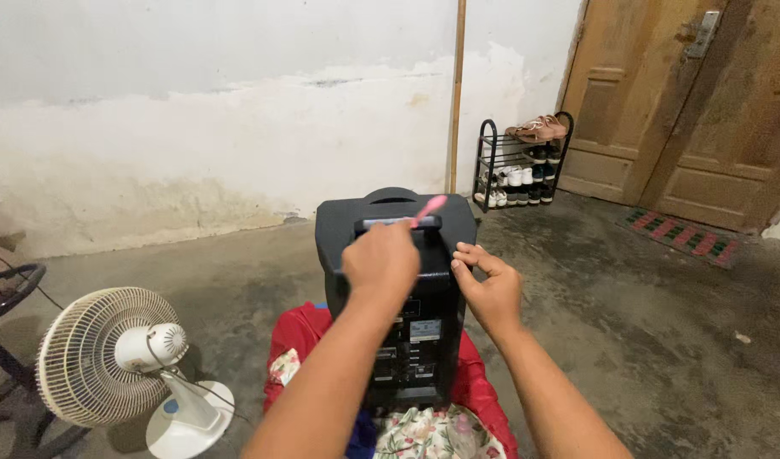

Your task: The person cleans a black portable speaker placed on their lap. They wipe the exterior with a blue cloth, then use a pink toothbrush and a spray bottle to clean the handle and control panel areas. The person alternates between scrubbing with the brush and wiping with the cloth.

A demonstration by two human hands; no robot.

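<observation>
Holding a pink toothbrush (430,209) in a clenched grip, the left hand (381,262) works its far end at the carry handle (397,223) on top of a black portable speaker (396,289), which stands upright at the frame's centre on a red cloth (289,340) over the concrete floor (662,323). The right hand (489,289) rests at three o'clock of the speaker, fingers curled loosely against the upper edge, steadying it without closing on anything. Judging from this, the tall cabinet could rock or tip toward twelve o'clock if the scrubbing pressure grows, since the soft cloth gives a poor footing and the right hand only braces one side. Bristles could also flick grit onto the control panel (411,340) at six o'clock of the handle. A white floor fan (109,357) at eight o'clock and a shoe rack (521,166) at one o'clock stand well apart, out of harm.
</observation>
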